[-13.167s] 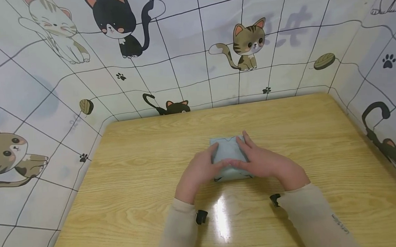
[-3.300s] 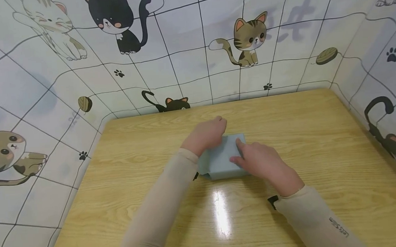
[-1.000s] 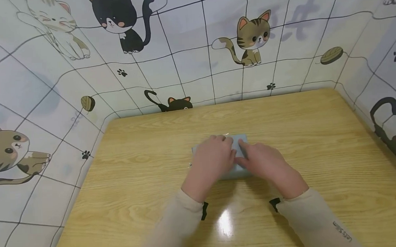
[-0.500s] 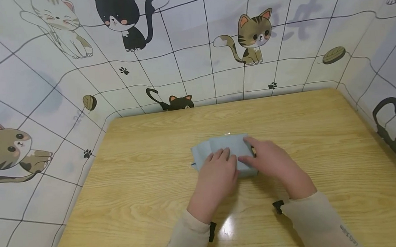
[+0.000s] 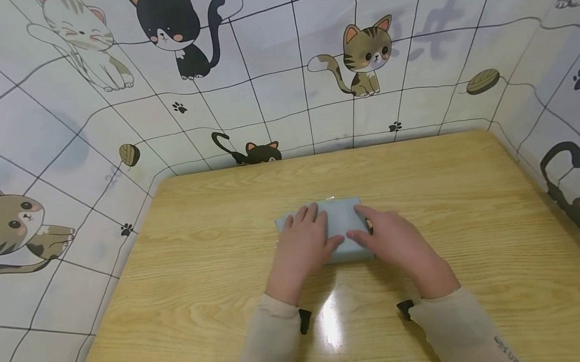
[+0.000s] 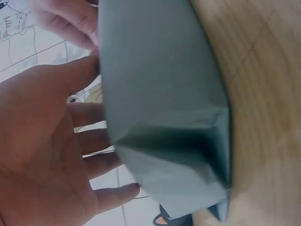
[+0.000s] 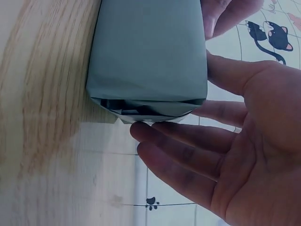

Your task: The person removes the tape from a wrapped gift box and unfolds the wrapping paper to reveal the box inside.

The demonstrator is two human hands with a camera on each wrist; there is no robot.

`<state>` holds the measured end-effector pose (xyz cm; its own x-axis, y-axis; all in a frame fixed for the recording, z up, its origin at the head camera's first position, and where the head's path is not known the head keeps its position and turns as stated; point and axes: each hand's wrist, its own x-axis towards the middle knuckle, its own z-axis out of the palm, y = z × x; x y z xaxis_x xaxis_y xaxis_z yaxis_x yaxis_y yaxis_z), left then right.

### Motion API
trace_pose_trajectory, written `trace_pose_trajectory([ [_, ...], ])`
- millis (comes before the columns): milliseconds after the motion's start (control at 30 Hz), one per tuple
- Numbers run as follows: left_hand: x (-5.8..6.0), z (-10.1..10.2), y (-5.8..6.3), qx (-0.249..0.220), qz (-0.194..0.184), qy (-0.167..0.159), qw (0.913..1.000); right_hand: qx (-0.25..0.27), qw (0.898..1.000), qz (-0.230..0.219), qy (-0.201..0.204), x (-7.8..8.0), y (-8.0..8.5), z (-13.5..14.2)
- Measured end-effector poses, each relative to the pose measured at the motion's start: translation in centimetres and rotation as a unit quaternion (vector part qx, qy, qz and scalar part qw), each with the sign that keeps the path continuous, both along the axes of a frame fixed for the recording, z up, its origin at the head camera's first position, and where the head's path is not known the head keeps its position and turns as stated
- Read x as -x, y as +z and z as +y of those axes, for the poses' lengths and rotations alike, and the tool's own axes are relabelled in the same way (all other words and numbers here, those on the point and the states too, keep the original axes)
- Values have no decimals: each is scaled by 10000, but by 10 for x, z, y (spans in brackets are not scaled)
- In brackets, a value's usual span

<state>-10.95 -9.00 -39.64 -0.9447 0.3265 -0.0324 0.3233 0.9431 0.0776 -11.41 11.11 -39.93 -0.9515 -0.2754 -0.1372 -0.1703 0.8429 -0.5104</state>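
Note:
A box wrapped in pale blue-grey paper [image 5: 344, 215] lies on the table in the head view. My left hand [image 5: 300, 245] rests on its left part, fingers spread and pointing away from me. In the left wrist view, the paper flap [image 6: 176, 181] at that end juts out unfastened, with a dark hollow in its fold. My right hand [image 5: 399, 241] holds the right end, its thumb on top. Seen from the right wrist, its fingers [image 7: 188, 160] bend across the folded end paper [image 7: 162, 107], where layers gape slightly.
The wooden table [image 5: 201, 271] spreads around the box on all sides. Behind and beside it stands a white cat-patterned wall covering [image 5: 276, 95]. A small shiny bit [image 5: 331, 198] shows at the box's far edge. Black straps [image 5: 305, 321] hang at the cuffs.
Half a second ago my left hand lay nearer the box's front middle; now it is further left and forward, fingers spread over the left flap. My right hand has stayed at the right end.

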Motion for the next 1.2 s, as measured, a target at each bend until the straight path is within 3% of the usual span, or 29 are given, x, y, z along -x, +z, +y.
trace_pose_trajectory([
  [333, 10, 4, -10, -249, -58, 121, 9996, -446, 9935, 1016, 243, 8, 3, -1],
  [600, 12, 6, -9, -139, -9, 146, 9998, -1052, 9777, 1666, 726, 22, 4, -2],
  [700, 13, 8, -6, -85, -73, 169, 9998, -1443, 9656, 1901, 1028, 24, 7, -3],
  [833, 13, 9, -3, -90, -204, 232, 9995, -2177, 9381, 2208, 1541, 27, 8, -4],
  [933, 14, 9, -1, -84, -240, 261, 9993, -2449, 9224, 2383, 1802, 29, 8, -4],
  [1200, 17, 11, -2, -27, -178, 228, 9996, -2596, 9140, 2500, 1863, 34, 7, -4],
])
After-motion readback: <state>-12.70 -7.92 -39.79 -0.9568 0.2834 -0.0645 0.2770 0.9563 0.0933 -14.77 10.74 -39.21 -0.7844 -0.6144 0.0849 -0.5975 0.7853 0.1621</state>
